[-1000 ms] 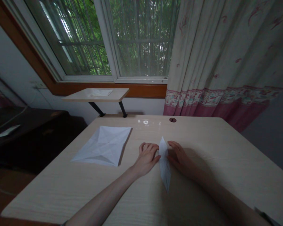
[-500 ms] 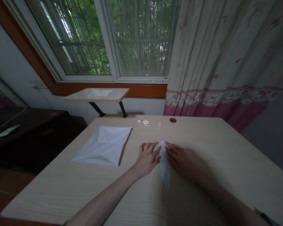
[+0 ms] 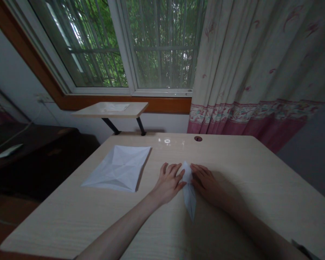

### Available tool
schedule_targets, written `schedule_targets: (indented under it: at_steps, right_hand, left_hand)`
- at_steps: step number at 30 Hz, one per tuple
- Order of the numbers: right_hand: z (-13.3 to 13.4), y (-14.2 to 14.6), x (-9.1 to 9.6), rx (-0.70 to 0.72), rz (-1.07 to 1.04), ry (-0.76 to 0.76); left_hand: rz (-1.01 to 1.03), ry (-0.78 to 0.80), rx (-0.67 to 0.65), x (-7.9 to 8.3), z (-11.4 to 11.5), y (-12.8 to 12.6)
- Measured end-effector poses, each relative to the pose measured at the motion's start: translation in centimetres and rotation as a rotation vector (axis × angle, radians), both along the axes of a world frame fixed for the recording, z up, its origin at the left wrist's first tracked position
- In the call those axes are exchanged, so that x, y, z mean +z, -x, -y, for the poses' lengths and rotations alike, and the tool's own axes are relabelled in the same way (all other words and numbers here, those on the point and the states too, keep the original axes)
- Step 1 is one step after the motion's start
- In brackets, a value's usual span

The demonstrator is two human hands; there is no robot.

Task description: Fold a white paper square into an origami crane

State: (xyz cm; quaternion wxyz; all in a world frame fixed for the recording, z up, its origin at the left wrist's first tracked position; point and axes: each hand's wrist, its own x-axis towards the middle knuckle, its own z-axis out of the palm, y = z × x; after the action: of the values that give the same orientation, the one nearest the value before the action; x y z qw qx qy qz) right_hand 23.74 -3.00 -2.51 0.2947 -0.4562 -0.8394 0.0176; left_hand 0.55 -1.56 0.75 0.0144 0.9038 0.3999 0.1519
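Observation:
A narrow white folded paper (image 3: 190, 202), pointed at both ends, lies lengthwise on the table in front of me. My left hand (image 3: 169, 182) is at its left edge, with the thumb and fingertips pressing on the paper. From the other side, my right hand (image 3: 206, 182) holds the right edge, its fingers bent against the upper half. Part of the paper's middle is covered by my fingers. The lower tip sticks out toward me, with a crease running along it.
A creased white paper sheet (image 3: 124, 168) lies to the left on the table (image 3: 233, 155). A raised shelf (image 3: 89, 110) with another white paper (image 3: 116, 107) stands at the back left. Near the back edge is a round hole (image 3: 198, 138). A curtain (image 3: 233, 72) hangs behind.
My left thumb has moved slightly right and down, further over the paper's middle. The paper and the right hand are almost where they were.

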Motion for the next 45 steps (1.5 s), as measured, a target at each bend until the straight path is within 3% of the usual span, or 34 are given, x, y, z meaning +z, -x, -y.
schedule_targets:
  at_steps: [7, 13, 22, 34, 45]
  right_hand:
    - [0.0, 0.1, 0.7, -0.025, -0.113, 0.009]
    - [0.1, 0.0, 1.3, -0.036, -0.092, 0.068]
    - [0.3, 0.5, 2.4, 0.073, -0.127, 0.154]
    - [0.4, 0.4, 2.7, 0.028, -0.127, 0.187]
    - [0.3, 0.3, 3.1, -0.004, -0.248, 0.196]
  left_hand:
    - [0.019, -0.032, 0.006, 0.4, 0.2, -0.2]
    - [0.041, -0.043, 0.015, 0.5, 0.3, -0.2]
    - [0.044, -0.036, 0.035, 0.4, 0.1, -0.1]
    - [0.075, -0.033, 0.032, -0.3, -0.2, 0.1]
    - [0.212, -0.071, 0.025, 0.6, 0.1, -0.1]
